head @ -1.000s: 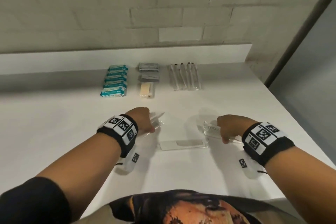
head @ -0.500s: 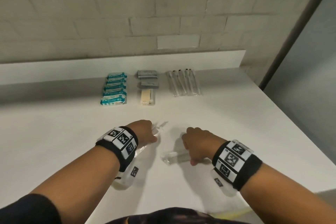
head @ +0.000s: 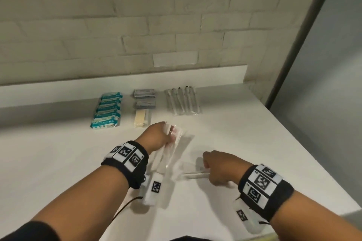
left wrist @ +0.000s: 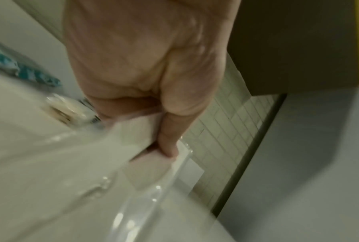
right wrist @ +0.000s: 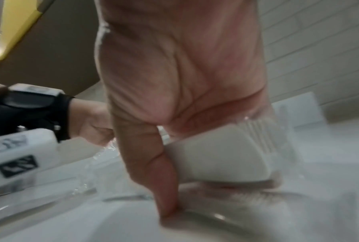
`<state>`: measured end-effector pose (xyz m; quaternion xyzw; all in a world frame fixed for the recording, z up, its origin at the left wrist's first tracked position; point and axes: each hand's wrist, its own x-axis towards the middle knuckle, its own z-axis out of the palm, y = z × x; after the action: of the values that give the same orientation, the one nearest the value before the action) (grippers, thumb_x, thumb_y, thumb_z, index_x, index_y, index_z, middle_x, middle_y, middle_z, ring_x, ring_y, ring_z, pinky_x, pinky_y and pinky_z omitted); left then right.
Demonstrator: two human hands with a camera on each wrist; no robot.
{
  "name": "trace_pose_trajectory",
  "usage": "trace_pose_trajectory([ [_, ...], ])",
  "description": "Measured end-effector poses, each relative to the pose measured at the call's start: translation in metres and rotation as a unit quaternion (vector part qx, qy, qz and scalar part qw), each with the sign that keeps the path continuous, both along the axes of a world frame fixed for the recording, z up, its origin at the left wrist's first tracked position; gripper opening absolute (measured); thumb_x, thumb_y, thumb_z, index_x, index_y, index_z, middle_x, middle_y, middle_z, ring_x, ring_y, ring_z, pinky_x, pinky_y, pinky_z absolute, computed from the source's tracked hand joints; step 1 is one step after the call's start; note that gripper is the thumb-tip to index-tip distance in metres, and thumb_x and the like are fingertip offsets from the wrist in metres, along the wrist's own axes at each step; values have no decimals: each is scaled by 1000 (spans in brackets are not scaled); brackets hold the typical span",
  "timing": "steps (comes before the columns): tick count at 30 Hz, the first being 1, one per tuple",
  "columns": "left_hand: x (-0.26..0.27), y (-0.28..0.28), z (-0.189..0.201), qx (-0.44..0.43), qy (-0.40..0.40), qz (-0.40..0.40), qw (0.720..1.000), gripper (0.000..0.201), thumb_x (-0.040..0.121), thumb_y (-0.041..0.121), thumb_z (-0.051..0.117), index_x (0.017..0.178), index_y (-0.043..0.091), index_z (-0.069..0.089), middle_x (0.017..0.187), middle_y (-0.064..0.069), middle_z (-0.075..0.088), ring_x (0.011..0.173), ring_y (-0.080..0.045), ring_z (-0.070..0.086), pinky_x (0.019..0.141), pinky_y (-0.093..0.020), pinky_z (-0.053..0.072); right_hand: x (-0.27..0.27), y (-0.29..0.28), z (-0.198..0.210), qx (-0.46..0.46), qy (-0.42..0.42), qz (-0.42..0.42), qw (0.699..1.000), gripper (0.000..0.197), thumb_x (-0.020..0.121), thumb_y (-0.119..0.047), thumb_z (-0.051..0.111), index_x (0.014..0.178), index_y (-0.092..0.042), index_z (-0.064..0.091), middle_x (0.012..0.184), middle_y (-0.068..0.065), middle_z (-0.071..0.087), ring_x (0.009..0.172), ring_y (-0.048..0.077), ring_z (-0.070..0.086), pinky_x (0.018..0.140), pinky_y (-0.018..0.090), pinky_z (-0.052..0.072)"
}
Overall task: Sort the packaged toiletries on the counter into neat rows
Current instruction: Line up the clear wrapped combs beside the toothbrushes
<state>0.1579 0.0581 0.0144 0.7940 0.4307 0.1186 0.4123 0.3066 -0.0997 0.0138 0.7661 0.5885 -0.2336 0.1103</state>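
My left hand (head: 162, 139) grips a bunch of long clear-wrapped packets (head: 172, 154) just above the white counter (head: 254, 143), its tip pointing toward the back rows. The left wrist view shows my thumb (left wrist: 168, 142) pinching the white item in its clear wrap (left wrist: 133, 139). My right hand (head: 217, 170) curls round another clear packet (head: 193, 174) low over the counter. In the right wrist view the white item (right wrist: 215, 155) sits in that hand's palm and the thumb (right wrist: 166, 188) presses down onto a further clear packet lying on the counter.
At the back stand sorted rows: teal wipe packets (head: 106, 111), grey sachets (head: 145, 98) with a beige packet (head: 141, 121) in front, and clear-wrapped toothbrushes (head: 182, 101). A low ledge and brick wall lie behind. The counter's edge runs along the right.
My right hand moved left from the right-hand packet to the one lying mid-counter and closed on it. My left hand carried its packets forward toward the rows.
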Motion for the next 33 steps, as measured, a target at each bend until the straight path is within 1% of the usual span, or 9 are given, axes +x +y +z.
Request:
trace_pose_trajectory([
  [4,49,-19,19,-155,-204,66,964,19,85,-1,66,85,17,61,77,-3,63,72,-21,57,71,-29,44,68,-9,6,-8,15,-64,998,47,76,-10,58,122,-16,48,106,-1,51,86,17,52,64,23,44],
  [8,107,-40,29,-195,-283,67,937,22,83,-8,64,83,14,62,71,-3,66,67,-22,59,73,-32,46,124,-13,22,83,74,-73,991,54,79,-24,66,131,-24,49,126,-3,51,109,15,52,85,23,46],
  [12,161,-64,38,-214,-329,55,918,20,84,-9,63,87,11,62,71,-1,68,70,-20,63,71,-31,51,148,-11,46,214,368,-152,892,35,88,-30,66,119,-18,55,108,6,68,85,12,62,67,20,47],
  [14,179,-73,37,-225,-354,67,906,16,87,-5,61,90,10,63,77,-5,67,75,-22,63,76,-34,53,152,-9,43,229,417,-164,864,27,84,-23,71,109,-16,60,94,6,72,74,12,65,58,23,49],
  [18,204,-85,27,-208,-328,73,919,22,93,21,60,110,7,60,96,-11,65,91,-26,61,85,-44,51,167,-13,28,229,478,-190,826,15,80,2,66,89,-10,64,76,2,67,63,13,64,50,21,49],
  [22,209,-87,9,-154,-209,116,959,13,93,18,56,106,16,57,96,-1,60,81,-12,55,65,-25,42,189,-5,25,216,500,-208,812,15,82,6,64,82,-9,62,70,5,63,56,12,61,42,20,44],
  [28,224,-45,19,-110,-240,162,951,18,89,5,63,105,9,55,78,-1,54,64,-13,52,55,-23,44,223,35,28,193,470,-226,831,17,82,-1,69,99,-4,64,85,12,66,71,24,63,56,31,54],
  [31,228,-12,19,-80,-204,180,959,48,86,9,68,128,6,46,100,-10,57,85,-21,59,77,-33,50,248,52,19,168,310,-229,907,48,84,-27,71,126,-18,48,105,12,66,83,26,63,69,34,52],
  [33,221,0,11,46,-32,146,988,62,85,23,70,139,13,41,129,-11,51,112,-25,56,99,-35,45,265,59,10,170,152,-186,956,66,85,-35,68,142,-21,37,136,9,54,115,25,58,93,36,49],
])
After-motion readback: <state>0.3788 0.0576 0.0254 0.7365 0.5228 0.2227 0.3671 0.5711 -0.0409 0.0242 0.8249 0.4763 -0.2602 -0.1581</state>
